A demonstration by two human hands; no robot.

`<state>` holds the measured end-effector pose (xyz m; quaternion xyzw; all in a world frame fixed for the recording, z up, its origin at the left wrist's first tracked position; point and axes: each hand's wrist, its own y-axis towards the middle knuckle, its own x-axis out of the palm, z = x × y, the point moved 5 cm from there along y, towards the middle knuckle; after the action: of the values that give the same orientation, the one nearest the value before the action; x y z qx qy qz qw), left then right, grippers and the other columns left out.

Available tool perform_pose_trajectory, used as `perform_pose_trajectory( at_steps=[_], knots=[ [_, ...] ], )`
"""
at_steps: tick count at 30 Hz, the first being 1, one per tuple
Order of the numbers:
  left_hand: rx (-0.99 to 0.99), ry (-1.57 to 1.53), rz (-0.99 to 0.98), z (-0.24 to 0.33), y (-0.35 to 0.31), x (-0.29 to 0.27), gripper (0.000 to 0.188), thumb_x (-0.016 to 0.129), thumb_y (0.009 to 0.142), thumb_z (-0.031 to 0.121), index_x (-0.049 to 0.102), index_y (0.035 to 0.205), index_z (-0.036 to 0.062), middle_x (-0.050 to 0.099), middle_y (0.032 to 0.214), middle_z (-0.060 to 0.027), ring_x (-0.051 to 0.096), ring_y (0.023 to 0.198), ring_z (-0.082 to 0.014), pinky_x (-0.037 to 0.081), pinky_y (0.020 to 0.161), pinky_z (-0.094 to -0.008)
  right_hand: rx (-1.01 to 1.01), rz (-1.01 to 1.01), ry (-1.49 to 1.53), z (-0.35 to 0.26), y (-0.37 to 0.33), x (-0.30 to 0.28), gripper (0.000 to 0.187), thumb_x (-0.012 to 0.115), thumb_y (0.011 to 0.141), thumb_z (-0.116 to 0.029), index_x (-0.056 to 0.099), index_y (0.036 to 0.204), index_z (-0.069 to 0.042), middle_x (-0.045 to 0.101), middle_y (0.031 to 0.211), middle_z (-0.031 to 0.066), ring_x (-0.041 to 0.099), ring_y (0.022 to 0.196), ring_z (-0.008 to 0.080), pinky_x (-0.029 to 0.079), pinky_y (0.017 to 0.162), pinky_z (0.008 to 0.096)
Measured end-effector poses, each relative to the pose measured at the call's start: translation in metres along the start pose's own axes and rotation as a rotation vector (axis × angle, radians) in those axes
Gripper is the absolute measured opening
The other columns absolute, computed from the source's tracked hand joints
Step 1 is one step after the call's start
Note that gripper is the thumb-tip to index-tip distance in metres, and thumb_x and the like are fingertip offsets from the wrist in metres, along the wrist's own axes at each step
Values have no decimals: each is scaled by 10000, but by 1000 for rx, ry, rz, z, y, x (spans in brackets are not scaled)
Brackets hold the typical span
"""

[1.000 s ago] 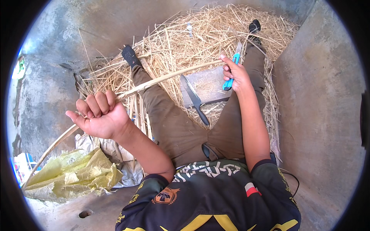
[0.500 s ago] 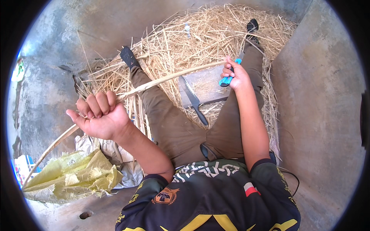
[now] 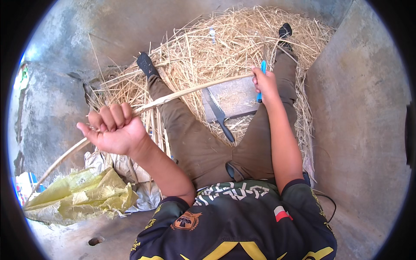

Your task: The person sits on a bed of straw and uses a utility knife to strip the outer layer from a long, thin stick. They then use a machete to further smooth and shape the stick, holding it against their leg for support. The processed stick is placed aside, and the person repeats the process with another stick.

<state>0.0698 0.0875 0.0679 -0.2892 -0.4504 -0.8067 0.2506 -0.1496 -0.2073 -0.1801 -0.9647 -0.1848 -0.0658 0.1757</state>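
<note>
Closest in, the left hand (image 3: 116,133) curls its fingers round a long, pale plant strip (image 3: 171,96), thumb lifted off; I'd hold it firmly taut there. The strip spans above the left trouser leg (image 3: 182,119) to the right hand (image 3: 266,85), closed on a blue utility knife (image 3: 263,66), its edge hidden from me; shallow, even strokes should suit best.

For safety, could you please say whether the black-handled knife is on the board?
Partly on: the knife lies with its blade on the board, its handle past the near edge.
</note>
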Motion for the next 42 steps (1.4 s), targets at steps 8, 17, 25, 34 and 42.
perform_pose_trajectory(
  at_steps=[8,17,25,34,42],
  knots=[
    [-11,67,11,-30,-7,16,570,335,1061,527,263,608,188,188,486,45,113,450,-101,95,442,-294,-218,344,-814,4,-19,18,390,546,929,-380,682,946,-15,702,892,239,667,895,443,511,805,514],
    [133,57,-42,-33,-18,34,573,328,1059,521,239,599,191,175,481,43,102,450,-109,91,473,-318,25,-101,261,15,-25,44,452,648,924,-486,638,1059,-55,529,616,21,441,423,117,369,433,296],
    [24,328,117,-106,-56,12,485,263,1081,478,371,737,153,387,622,-18,422,642,-163,412,601,-343,-47,-161,932,-40,-21,6,216,608,1011,-300,591,1025,-85,451,630,-44,312,416,55,265,403,236],
    [-1163,767,-218,-117,-148,-66,416,515,1035,453,613,1016,49,613,841,-32,587,802,-140,484,770,-295,-220,-98,609,-58,-18,-6,250,582,1028,-285,574,960,-45,483,616,-10,335,422,52,289,402,224],
    [-183,1571,-820,-119,-64,34,442,700,922,318,569,1189,-9,633,981,-154,617,967,-319,480,896,-382,-243,-342,537,-94,-20,-4,255,556,1041,-279,572,943,-44,472,599,-15,333,419,35,279,394,207]
  ],
)
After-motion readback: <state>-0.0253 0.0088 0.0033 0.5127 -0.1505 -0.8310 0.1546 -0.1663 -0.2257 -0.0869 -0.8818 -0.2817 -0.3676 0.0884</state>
